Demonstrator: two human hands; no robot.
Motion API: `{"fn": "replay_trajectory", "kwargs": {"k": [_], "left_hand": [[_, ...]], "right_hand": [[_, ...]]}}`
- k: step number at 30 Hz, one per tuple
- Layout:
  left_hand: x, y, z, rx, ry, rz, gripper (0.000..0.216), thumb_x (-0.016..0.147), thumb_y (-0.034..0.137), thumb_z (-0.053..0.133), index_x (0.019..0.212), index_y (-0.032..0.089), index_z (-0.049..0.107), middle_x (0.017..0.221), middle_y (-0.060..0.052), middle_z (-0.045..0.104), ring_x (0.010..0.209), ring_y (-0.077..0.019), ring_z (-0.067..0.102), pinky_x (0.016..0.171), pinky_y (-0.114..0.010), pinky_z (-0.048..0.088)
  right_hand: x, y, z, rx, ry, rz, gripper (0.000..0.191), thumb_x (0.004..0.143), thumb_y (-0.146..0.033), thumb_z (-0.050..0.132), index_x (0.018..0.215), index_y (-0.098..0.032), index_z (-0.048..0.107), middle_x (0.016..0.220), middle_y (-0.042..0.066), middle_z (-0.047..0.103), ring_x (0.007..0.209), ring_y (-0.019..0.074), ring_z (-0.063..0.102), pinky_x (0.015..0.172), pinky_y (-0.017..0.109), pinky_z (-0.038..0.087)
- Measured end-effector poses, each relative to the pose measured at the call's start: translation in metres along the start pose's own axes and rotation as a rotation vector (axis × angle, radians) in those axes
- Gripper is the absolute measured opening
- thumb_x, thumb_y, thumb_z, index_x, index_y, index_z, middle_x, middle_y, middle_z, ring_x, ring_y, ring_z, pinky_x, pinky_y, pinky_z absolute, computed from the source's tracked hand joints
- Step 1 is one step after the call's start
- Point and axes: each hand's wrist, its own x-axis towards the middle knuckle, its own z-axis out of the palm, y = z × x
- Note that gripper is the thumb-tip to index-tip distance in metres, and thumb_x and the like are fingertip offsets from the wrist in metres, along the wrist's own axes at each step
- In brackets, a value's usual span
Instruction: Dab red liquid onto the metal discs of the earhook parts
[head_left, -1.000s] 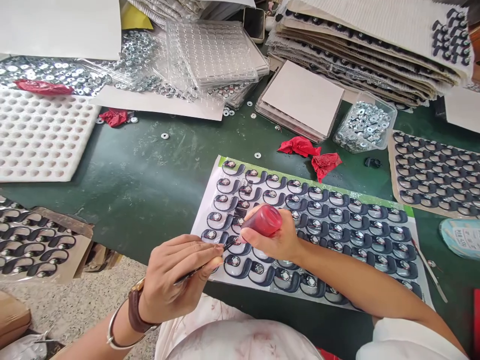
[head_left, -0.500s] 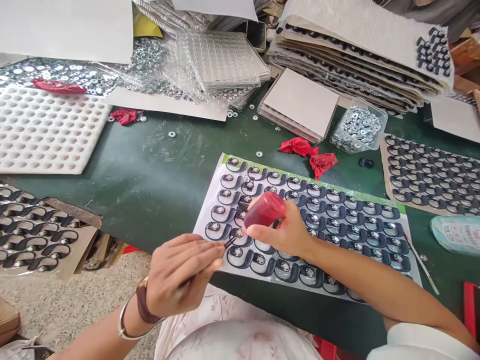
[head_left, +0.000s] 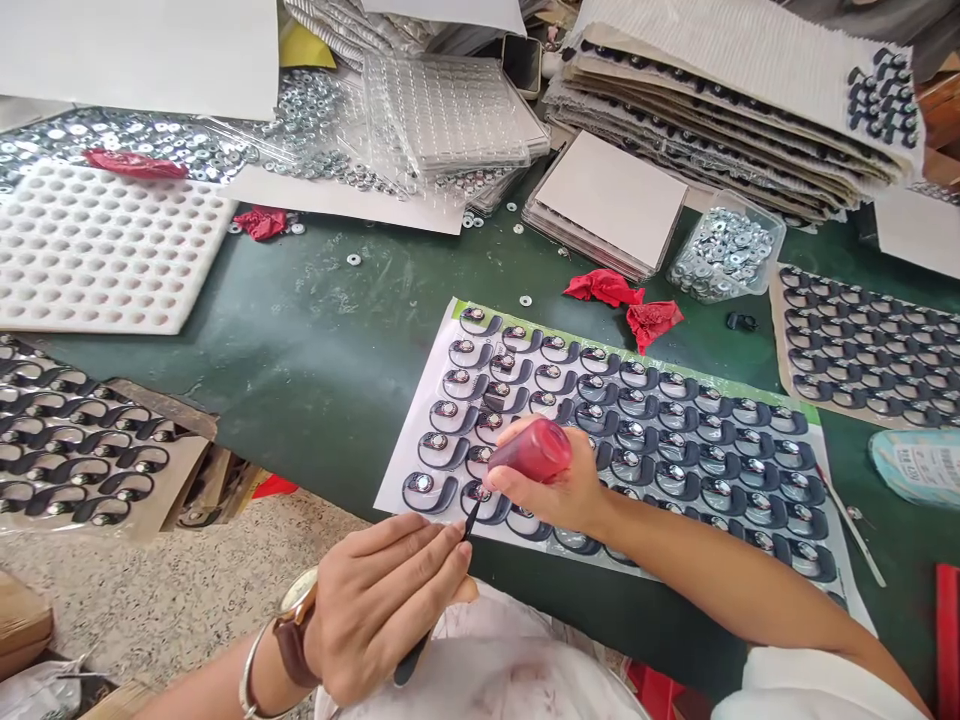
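My right hand (head_left: 574,500) is wrapped round a translucent red squeeze bottle (head_left: 531,452), tilted with its tip pointing down and left. My left hand (head_left: 390,600) pinches dark tweezers (head_left: 472,520), whose points reach a piece in the bottom row near the bottle's tip. Under both tools lies a white sheet (head_left: 397,478) bearing rows of black curved clip-like pieces (head_left: 679,448) with shiny round tops. Whether a drop leaves the bottle cannot be made out, since fingers cover part of its nozzle.
A clear tub (head_left: 726,250) of metal washers stands behind the sheet, with crumpled red wrappers (head_left: 651,322) nearby. A white dimpled tray (head_left: 97,250) lies at left. Tall layered stacks (head_left: 720,120) rise at the back. More filled cards (head_left: 862,345) lie right; a thin white stick (head_left: 855,535) rests beside the sheet.
The bottle tip and tweezers have moved down the sheet to a piece in the bottom row. My left hand has dropped lower and turned, showing more of the tweezers and the watch.
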Motion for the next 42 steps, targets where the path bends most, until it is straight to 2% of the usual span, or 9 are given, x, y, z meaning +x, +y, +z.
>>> {"fn": "replay_trajectory", "kwargs": {"k": [5,11,16,30,35,42], "left_hand": [[-0.007,0.003,0.002,-0.014,0.005,-0.025,0.019,0.089,0.01,0.058,0.104,0.003,0.068,0.104,-0.013,0.074,0.102,-0.0199,0.069,0.092,-0.033,0.055],[-0.011,0.002,0.002,-0.027,0.005,-0.044,0.02,0.087,0.008,0.06,0.105,0.003,0.068,0.106,-0.013,0.073,0.107,-0.0198,0.067,0.094,-0.035,0.054],[-0.005,0.001,0.001,-0.043,0.011,-0.047,0.02,0.087,0.008,0.063,0.104,0.002,0.068,0.103,-0.013,0.074,0.103,-0.0188,0.068,0.091,-0.033,0.054],[0.001,-0.003,-0.003,-0.053,0.005,-0.052,0.019,0.087,0.009,0.06,0.104,0.005,0.067,0.099,-0.012,0.075,0.092,-0.0193,0.072,0.084,-0.031,0.059],[0.012,-0.005,-0.004,-0.085,0.063,-0.095,0.018,0.085,0.006,0.059,0.101,0.007,0.067,0.09,-0.008,0.076,0.082,-0.0162,0.073,0.078,-0.028,0.06],[0.023,-0.01,-0.005,-0.138,0.085,-0.139,0.017,0.087,0.009,0.056,0.101,0.012,0.066,0.083,-0.004,0.076,0.073,-0.0131,0.072,0.07,-0.024,0.06]], "right_hand": [[0.001,-0.003,-0.001,-0.093,0.022,-0.077,0.02,0.075,-0.032,0.076,0.075,-0.019,0.061,0.067,0.003,0.066,0.059,0.0136,0.063,0.056,0.025,0.054],[0.0,-0.005,-0.001,-0.084,0.047,-0.016,0.019,0.077,-0.032,0.074,0.082,-0.019,0.062,0.06,0.002,0.065,0.063,0.0179,0.067,0.057,0.027,0.056],[-0.002,-0.002,-0.001,-0.05,0.087,0.007,0.018,0.079,-0.034,0.071,0.081,-0.02,0.059,0.065,0.003,0.067,0.058,0.0165,0.063,0.058,0.03,0.055],[0.002,-0.006,-0.002,-0.164,0.062,0.022,0.023,0.079,-0.038,0.069,0.07,-0.02,0.058,0.059,0.001,0.061,0.055,0.0146,0.057,0.054,0.028,0.051],[0.002,-0.011,-0.005,-0.202,0.017,0.031,0.029,0.083,-0.036,0.064,0.061,-0.019,0.058,0.055,0.001,0.058,0.05,0.012,0.053,0.051,0.026,0.048],[-0.001,-0.01,-0.004,-0.121,0.035,0.017,0.022,0.081,-0.036,0.068,0.07,-0.02,0.059,0.049,-0.002,0.054,0.046,0.0131,0.052,0.048,0.028,0.047]]}}
